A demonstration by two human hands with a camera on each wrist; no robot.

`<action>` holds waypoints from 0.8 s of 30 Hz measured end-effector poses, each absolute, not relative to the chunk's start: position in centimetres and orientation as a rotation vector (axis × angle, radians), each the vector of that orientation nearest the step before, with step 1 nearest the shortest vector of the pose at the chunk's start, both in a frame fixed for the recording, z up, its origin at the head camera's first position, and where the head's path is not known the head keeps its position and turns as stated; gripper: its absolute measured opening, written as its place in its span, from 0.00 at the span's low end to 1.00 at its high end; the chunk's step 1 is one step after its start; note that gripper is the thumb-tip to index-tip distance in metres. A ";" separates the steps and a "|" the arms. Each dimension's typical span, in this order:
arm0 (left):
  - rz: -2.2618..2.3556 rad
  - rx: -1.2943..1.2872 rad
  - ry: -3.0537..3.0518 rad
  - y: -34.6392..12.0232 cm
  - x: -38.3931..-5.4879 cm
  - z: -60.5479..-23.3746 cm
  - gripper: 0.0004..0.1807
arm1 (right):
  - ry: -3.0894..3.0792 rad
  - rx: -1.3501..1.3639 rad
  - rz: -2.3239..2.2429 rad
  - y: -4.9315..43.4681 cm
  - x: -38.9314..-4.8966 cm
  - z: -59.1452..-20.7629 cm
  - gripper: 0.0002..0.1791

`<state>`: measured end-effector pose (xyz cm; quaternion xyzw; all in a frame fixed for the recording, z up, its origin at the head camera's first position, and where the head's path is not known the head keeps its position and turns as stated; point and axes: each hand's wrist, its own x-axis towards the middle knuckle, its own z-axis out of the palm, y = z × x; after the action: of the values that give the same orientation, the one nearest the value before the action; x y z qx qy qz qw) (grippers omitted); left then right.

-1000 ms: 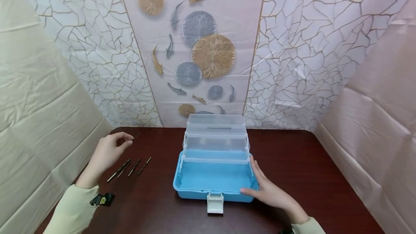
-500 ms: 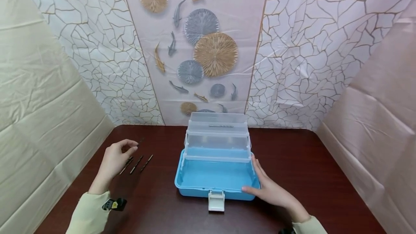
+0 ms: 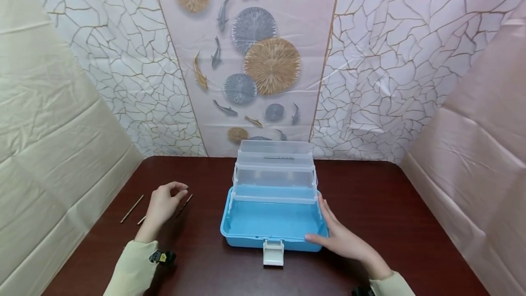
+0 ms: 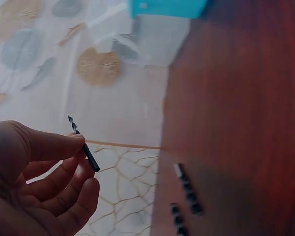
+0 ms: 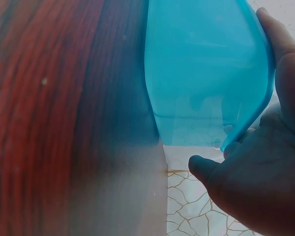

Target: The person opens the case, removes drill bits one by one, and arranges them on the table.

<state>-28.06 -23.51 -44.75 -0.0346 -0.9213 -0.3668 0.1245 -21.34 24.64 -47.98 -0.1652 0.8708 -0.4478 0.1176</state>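
Note:
My left hand [image 3: 166,202] pinches a short dark drill bit [image 4: 82,142] between thumb and fingers, above the left part of the table. Below it lie several drill bits, one [image 3: 132,209] farther left and another [image 3: 184,205] just to the right; one is partly hidden by the hand. A blue toolbox [image 3: 271,244] stands open in the middle, its clear trays [image 3: 274,177] raised. In the uppermost tray rests a drill bit [image 3: 278,157]. My right hand [image 3: 347,242] rests on the box's right side, fingers extended along it, thumb on the front rim.
The dark red wooden table [image 3: 370,200] carries everything. A white latch [image 3: 273,253] hangs from the toolbox's front. Behind the table hangs a patterned cloth [image 3: 271,65], with beige cloth [image 3: 61,127] at both sides.
My left hand has moved right and slightly down, carrying the drill bit toward the toolbox and uncovering one bit at the far left. My right hand stays on the box.

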 end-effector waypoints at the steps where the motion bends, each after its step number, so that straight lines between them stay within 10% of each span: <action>1: -1.063 -0.099 -2.697 -23.3 -28.2 -45.0 0.09 | 2.552 -0.477 -1.310 24.7 -21.3 -47.9 0.62; 24: -0.880 -0.162 -2.937 -22.5 -30.1 -48.6 0.05 | 2.545 -0.486 -1.315 24.6 -21.2 -48.0 0.61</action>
<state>-30.13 -22.45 -48.61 -0.0528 -0.9560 -0.2865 0.0357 -21.15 24.62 -47.98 -0.1660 0.8698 -0.4494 0.1178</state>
